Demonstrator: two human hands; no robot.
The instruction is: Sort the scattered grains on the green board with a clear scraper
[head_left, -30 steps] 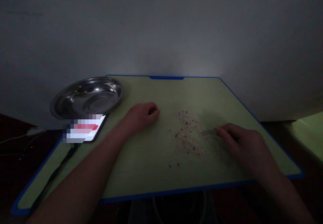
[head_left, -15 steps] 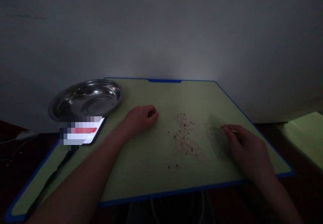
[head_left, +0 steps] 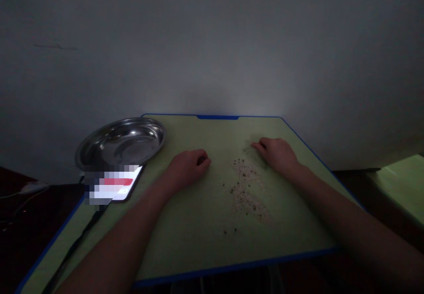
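Grains [head_left: 245, 200] and dark bits [head_left: 254, 208] lie scattered, right of centre on table [head_left: 185, 241]. Right hand [head_left: 276, 152], beyond their far side, pinches thin curved piece [head_left: 247, 148]! Left hand [head_left: 188, 168] loosely curled, can't tell what's inside. Basin [head_left: 129, 148] far left.

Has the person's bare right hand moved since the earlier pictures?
Yes. The right hand has moved leftward and away from the person, closer to the far edge of the blue-rimmed, pale green tabletop.

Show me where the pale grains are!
In the head view, the pale grains lie right of centre on the table, between the left hand and the right forearm.
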